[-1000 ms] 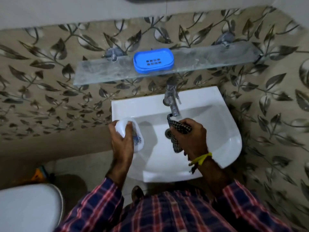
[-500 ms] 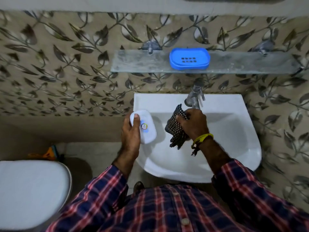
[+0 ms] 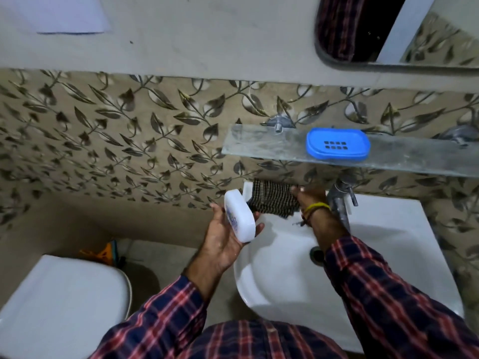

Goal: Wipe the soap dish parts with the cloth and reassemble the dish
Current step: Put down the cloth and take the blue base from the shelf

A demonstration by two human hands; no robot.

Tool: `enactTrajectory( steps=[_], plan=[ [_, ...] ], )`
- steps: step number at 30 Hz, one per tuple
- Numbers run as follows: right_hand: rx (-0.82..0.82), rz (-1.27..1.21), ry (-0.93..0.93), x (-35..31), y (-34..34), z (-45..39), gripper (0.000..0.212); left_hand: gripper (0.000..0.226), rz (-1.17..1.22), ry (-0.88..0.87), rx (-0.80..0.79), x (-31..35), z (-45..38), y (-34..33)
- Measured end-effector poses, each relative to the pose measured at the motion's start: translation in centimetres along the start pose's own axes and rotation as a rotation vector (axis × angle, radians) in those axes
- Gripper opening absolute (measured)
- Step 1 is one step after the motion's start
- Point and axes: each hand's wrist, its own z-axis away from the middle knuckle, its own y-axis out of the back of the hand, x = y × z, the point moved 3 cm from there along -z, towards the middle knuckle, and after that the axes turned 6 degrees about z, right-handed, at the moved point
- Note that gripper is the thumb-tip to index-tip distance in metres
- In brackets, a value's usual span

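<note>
The blue oval plastic soap dish tray (image 3: pixel 338 143), slotted at its centre, sits on the frosted glass wall shelf (image 3: pixel 259 146) above the white ceramic basin (image 3: pixel 375 255), apparently parked there out of the way while the other part is handled. The left hand (image 3: pixel 223 239) cups the white oval plastic soap dish part (image 3: pixel 239 216), fingers curled under it and tilting it edge-up over the basin's corner. The right hand (image 3: pixel 309 196) lies on the black-and-white checked cloth (image 3: pixel 272 198) spread along the basin's back ledge beside the metal tap (image 3: pixel 339 200); whether it presses or pinches the cloth I cannot tell.
</note>
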Motion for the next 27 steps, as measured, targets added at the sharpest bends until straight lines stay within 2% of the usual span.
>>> enactTrajectory(
  steps=[2,4,8,11,15,20,24,27],
  plan=[
    [0.074,0.035,-0.008,0.9,0.8,1.0,0.056,0.081,-0.047,0.041,-0.024,-0.3,0.1,-0.9],
    [0.114,0.023,0.062,1.4,1.3,2.0,0.045,0.089,-0.034,0.096,-0.012,-1.1,-0.1,-1.4],
    [0.171,-0.011,0.281,1.2,1.8,5.1,0.028,0.061,-0.09,0.172,-0.003,-3.9,-1.0,-2.4],
    [0.255,-0.001,0.536,0.6,3.4,7.9,0.021,0.056,-0.216,0.164,-0.032,-5.4,-1.5,-2.4],
    [0.374,0.077,0.769,-1.3,7.2,10.7,0.009,0.085,-0.564,-0.04,-0.041,-5.3,-1.3,-2.9],
    [0.465,0.109,0.917,-3.6,11.2,11.7,0.019,0.056,-1.025,-0.483,-0.099,-4.5,0.2,-6.3],
    [0.482,0.118,1.022,-5.0,13.2,11.2,0.02,0.062,-1.205,-0.63,-0.158,-4.5,1.0,-8.5],
    [0.466,0.11,1.073,-6.3,14.7,10.6,0.015,0.078,-1.335,-0.75,-0.161,-4.5,2.0,-9.8]
  ],
)
